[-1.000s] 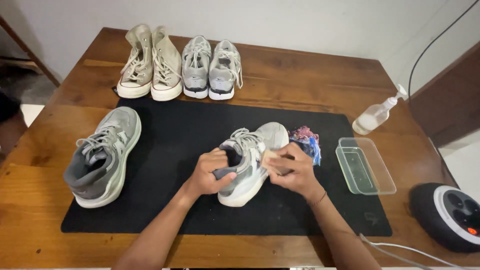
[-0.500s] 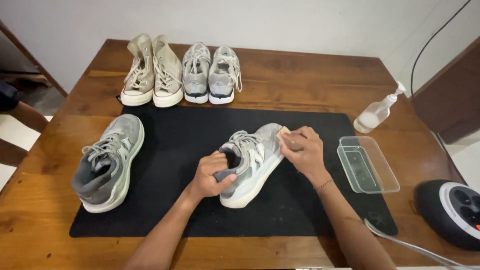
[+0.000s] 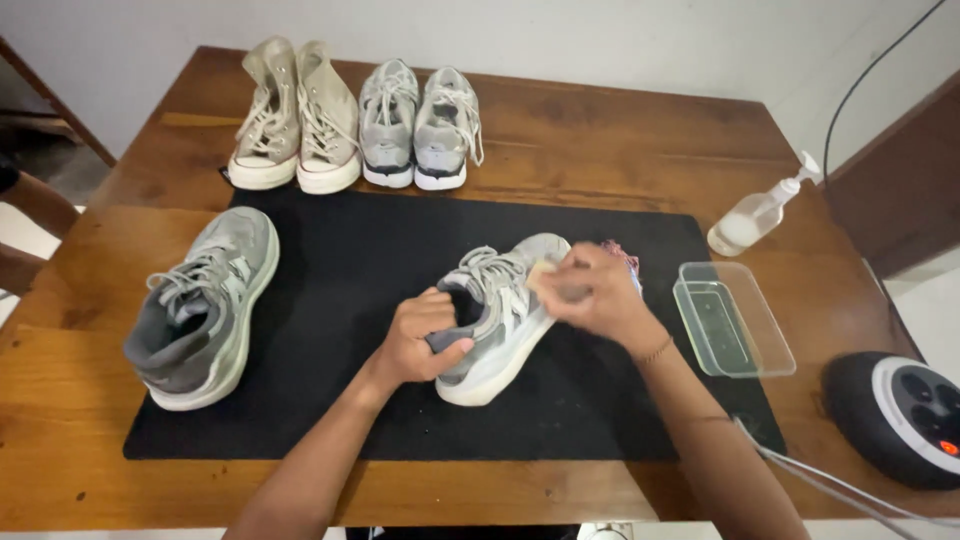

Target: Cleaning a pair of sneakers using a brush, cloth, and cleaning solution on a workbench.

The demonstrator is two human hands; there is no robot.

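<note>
Grey, the sneaker (image 3: 500,310) lies at the centre of the frame on a black mat (image 3: 380,250) covering the wooden table (image 3: 620,140). The left hand (image 3: 420,335) is closed around its heel collar, while the right hand (image 3: 590,295) presses a small pale pad (image 3: 545,272) against its toe side. A clear tray (image 3: 735,320) and a spray bottle (image 3: 755,215) sit at right. The shoe seems likely to twist loose if rubbing outpaces the heel grip; an elbow could nudge the tray.
</note>
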